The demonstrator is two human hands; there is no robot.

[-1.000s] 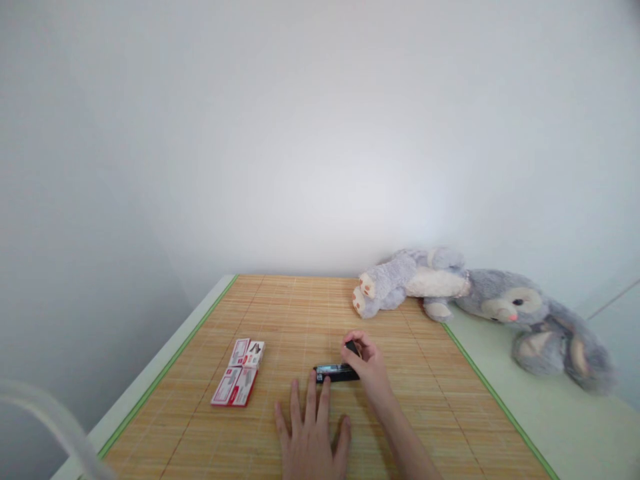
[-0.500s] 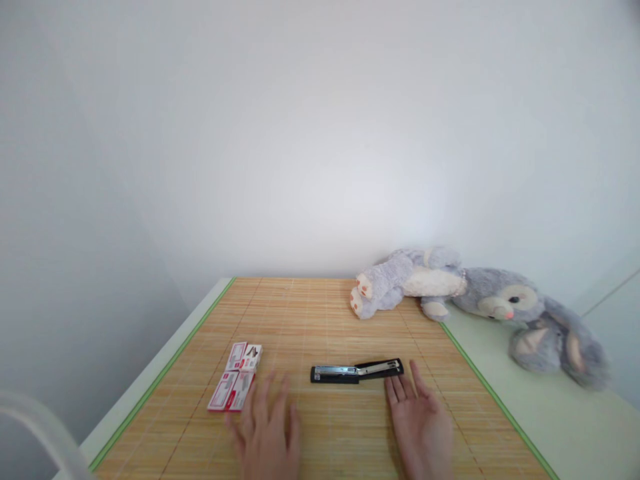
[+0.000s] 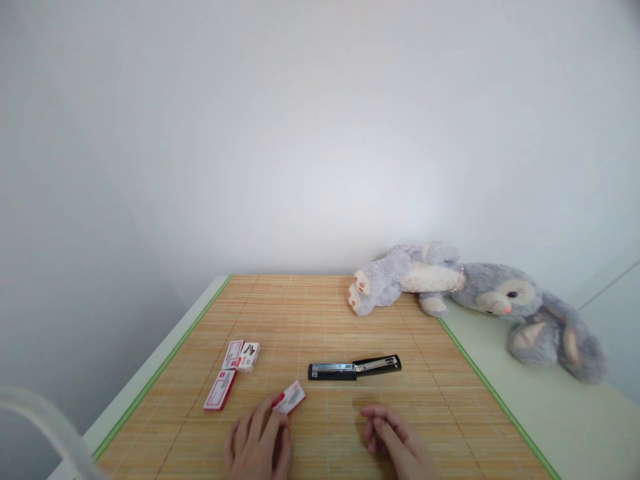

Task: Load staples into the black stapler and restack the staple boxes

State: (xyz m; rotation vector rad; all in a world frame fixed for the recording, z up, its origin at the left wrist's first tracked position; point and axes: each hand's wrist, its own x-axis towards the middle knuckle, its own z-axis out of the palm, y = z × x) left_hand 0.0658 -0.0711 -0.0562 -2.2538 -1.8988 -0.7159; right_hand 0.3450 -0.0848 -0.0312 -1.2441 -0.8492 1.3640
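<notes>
A small red and white box (image 3: 290, 398) lies on the bamboo mat with my left hand (image 3: 259, 443) on its near left end, fingers bent over it. Beyond that hand to the left are three more such boxes: one nearest (image 3: 219, 390), one behind it (image 3: 233, 354), and one beside that with a dark picture on it (image 3: 249, 357). A black stapler (image 3: 355, 367) rests opened out flat in the middle, its metal parts facing up. My right hand (image 3: 393, 437) is in front of the stapler, fingers curled and thumb against them, with nothing visible in it.
The bamboo mat (image 3: 295, 307) has green edges and covers the middle of a pale table (image 3: 565, 413). A grey plush rabbit (image 3: 430, 277) lies along the back right by the wall. A blurred white curved object (image 3: 45, 427) stands at the lower left.
One box has moved right, away from the group, under my left hand's fingers. My right hand has drawn back from the stapler and turned over, its fingers now curled instead of spread.
</notes>
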